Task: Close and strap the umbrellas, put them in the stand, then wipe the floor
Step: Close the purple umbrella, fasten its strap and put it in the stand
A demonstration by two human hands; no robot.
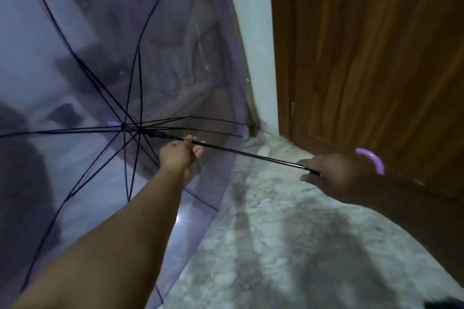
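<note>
A see-through purple umbrella [100, 57] is fully open and fills the left half of the view, its dark ribs meeting at a hub left of centre. Its black shaft [251, 155] runs from the hub down to the right. My left hand [179, 154] is closed around the shaft just below the hub. My right hand [336, 173] grips the shaft's lower end, where the curved lilac handle [374, 159] sticks out above my wrist. The stand is out of view.
A brown wooden door [376, 57] stands shut on the right, with a strip of white wall [253, 45] beside it. The grey mottled floor [288, 246] spreads below my hands, with shadows across it. Blurred shapes show through the canopy.
</note>
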